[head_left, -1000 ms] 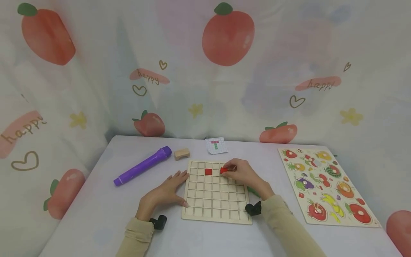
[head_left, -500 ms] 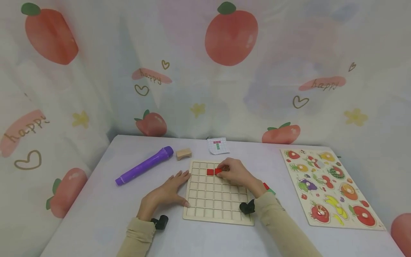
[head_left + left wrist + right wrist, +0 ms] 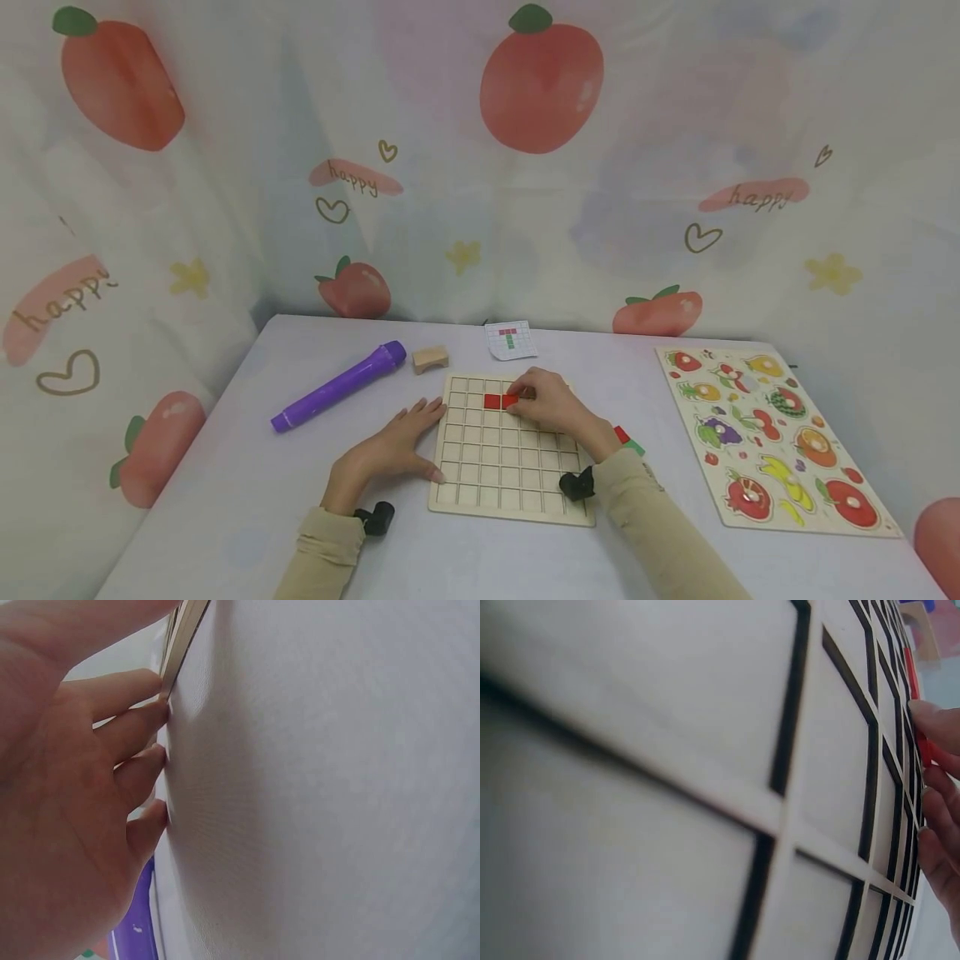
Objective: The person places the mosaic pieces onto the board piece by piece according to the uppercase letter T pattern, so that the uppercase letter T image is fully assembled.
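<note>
Perhaps the red tile (image 3: 509, 401), pinched in the right hand (image 3: 555, 406) over the board's (image 3: 491, 456) upper rows, could snag on a ridge or nudge its neighbour (image 3: 492, 402) if pressed in crooked; the board could slide if the left hand (image 3: 384, 450), fingers spread at its edge, eased off. Fingers hide the tile's right side, so its seating is unclear; the right sleeve (image 3: 667, 521) partly covers some pieces (image 3: 622, 434).

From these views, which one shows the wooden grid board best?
The head view, because it shows the wooden grid board almost whole, with the right hand covering a part. The left wrist view shows only a strip of its edge, beside the left hand; the right wrist view shows some cells very close, partly blurred.
</note>
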The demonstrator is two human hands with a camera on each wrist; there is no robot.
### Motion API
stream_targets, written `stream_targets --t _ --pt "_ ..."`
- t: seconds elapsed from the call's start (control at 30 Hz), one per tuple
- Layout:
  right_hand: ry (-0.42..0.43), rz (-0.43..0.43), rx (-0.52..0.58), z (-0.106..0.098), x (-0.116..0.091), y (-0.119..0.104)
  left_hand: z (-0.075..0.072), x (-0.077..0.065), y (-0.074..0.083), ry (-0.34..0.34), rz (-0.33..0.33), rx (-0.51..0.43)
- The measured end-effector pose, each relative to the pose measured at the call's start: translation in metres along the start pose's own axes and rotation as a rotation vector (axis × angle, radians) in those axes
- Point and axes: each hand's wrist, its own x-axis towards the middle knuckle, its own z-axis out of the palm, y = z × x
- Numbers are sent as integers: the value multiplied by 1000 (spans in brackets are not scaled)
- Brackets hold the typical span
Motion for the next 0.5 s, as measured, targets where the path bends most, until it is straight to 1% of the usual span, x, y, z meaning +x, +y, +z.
stream_targets --t 0.23,0.37,0.5 --pt "5 0 4 -2 -6 2 1 1 2 2 -1 -15" --pt "29 -9 19 -7 -15 3 3 1 2 1 -13 -12" --pt "61 1 20 -12 -23 6 3 1 0 3 -20 3"
